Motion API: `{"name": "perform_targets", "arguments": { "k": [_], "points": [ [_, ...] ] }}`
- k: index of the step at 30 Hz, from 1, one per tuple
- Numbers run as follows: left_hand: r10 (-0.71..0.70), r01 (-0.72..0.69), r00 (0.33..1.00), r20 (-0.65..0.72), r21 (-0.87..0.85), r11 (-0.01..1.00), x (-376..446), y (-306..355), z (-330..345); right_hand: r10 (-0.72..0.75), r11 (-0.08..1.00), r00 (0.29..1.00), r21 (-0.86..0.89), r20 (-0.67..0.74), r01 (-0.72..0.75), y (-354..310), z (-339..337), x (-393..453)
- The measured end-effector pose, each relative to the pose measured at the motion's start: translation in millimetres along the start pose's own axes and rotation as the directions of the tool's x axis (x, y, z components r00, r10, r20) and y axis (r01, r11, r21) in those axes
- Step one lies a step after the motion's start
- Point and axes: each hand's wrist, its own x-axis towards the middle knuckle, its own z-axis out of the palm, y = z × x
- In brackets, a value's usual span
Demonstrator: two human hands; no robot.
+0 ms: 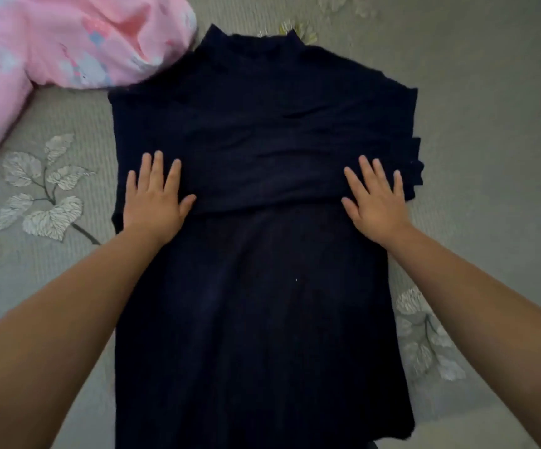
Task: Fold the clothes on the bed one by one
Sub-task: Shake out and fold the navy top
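Pressing: my left hand [154, 202] and right hand [374, 205], fingers flat, on the top [262, 286].
Sleeves: folded in, I think.
Far left: pink cloth [52, 43].

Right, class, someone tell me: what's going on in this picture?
A person is folding a dark navy garment laid flat on a grey bedspread with a leaf pattern. Its sleeves look folded in across the chest. The left hand and right hand both rest flat on it with straight fingers, one near each side, pressing it smooth. A pink patterned fabric lies bunched at the upper left, beside the garment's shoulder.
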Motion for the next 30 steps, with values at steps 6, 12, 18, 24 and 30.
{"name": "perform_targets", "arguments": {
  "k": [6, 12, 18, 24, 30],
  "points": [
    [0.386, -0.383, 0.923, 0.007, -0.099, 0.918, -129.4, 42.9, 36.0, -0.026, 0.988, 0.980, 0.147, -0.198, 0.055, -41.0, 34.8, -120.7],
    [0.359, -0.361, 0.916, 0.181, -0.021, 0.932, -257.8, 48.0, 80.0, 0.486, 0.840, 0.873, 0.306, -0.053, -0.449, -28.3, 72.4, -264.7],
    [0.219, -0.226, 0.937, 0.272, -0.007, 0.974, -307.5, 51.1, 87.2, 0.516, 0.735, 0.854, 0.476, 0.072, -0.484, -20.4, 94.6, -324.5],
    [0.205, -0.243, 0.915, 0.348, 0.068, 0.968, -354.3, 58.1, 96.5, 0.596, 0.736, 0.803, 0.414, -0.023, -0.535, 24.0, 102.2, -349.4],
    [0.214, -0.233, 0.969, 0.126, 0.161, 0.959, -369.7, 49.8, 110.2, 0.527, 0.833, 0.831, 0.300, -0.179, -0.464, 22.9, 112.5, -338.5]
  ]
}}
